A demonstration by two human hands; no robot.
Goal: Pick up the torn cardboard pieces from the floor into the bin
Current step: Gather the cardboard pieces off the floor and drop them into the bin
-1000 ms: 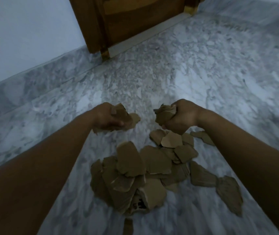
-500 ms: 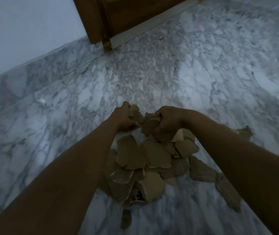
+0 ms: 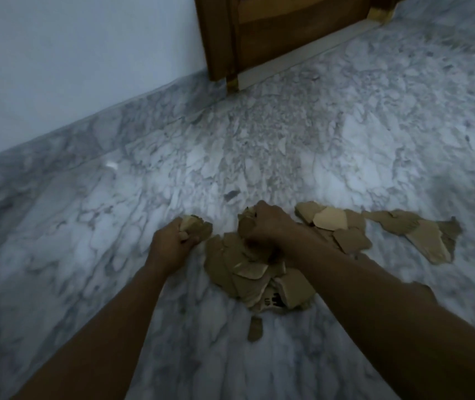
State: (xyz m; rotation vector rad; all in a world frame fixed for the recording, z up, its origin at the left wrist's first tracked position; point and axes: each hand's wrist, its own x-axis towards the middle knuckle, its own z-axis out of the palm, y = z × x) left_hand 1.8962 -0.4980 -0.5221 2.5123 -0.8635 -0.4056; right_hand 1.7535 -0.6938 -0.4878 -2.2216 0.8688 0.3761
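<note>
A grey-veined white marble floor (image 3: 345,140) runs to a matching skirting (image 3: 86,145) under a plain pale wall (image 3: 71,67), with a brown wooden door (image 3: 273,33) at the far corner. The torn cardboard pieces (image 3: 230,264), flat brown shards with ragged edges, lie heaped on the floor under the right forearm, with stray pieces (image 3: 420,235) strewn to the right and a small scrap (image 3: 255,329) just nearer than the heap. The left hand (image 3: 172,241) curls around a crumpled wad (image 3: 194,226) just left of the heap; the right hand (image 3: 268,226) is fisted on a bunch (image 3: 245,223) at the heap's top.
</note>
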